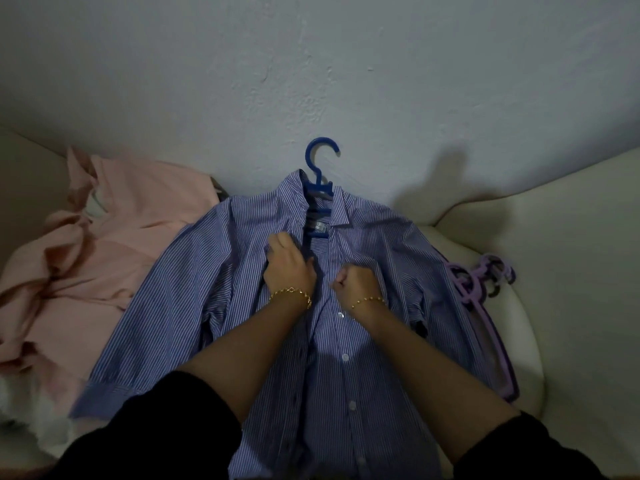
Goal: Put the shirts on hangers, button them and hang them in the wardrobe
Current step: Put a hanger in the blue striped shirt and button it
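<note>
At centre, between pink shirt (114, 237) and purple hangers (485, 289), the striped shirt (214, 289) lies flat on its blue hanger (320, 157). Left hand (289, 268) and right hand (358, 282) each grip a placket edge. This is judged the buttoning step, and next the top button must be aligned with its hole.

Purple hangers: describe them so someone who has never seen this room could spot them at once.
Start at the cream sofa, where a blue striped shirt lies spread on a blue hanger. Just beyond that shirt's edge on the person's right, the purple hangers lie bunched on the sofa. Unlike the blue hanger, they are lilac and carry no shirt.
</note>
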